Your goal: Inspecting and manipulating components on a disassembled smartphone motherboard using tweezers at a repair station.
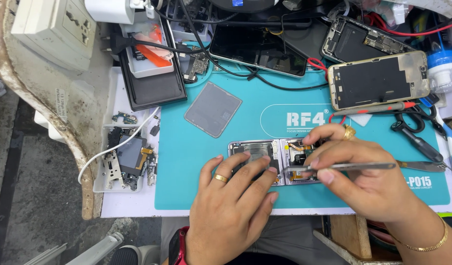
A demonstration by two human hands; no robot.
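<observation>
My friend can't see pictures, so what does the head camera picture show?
The left hand presses an opened silver folding phone onto a teal work mat, while the right hand holds thin metal tweezers over its inner parts. Other dismantled phones lie behind.

Around us: grey square panel (pixel 213 109), black scissors (pixel 416 131), gold-framed opened phone (pixel 378 80), white parts tray (pixel 119 162), wall socket (pixel 59 27).

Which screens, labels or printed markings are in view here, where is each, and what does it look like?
Dark phone screen: top centre, black glossy rectangle lying flat.
Gold-framed opened phone: upper right, black inside.
Grey square panel: on the mat, rounded corners.
Teal work mat: white printed logo at centre.
Paper label: left table edge, small, white.
</observation>
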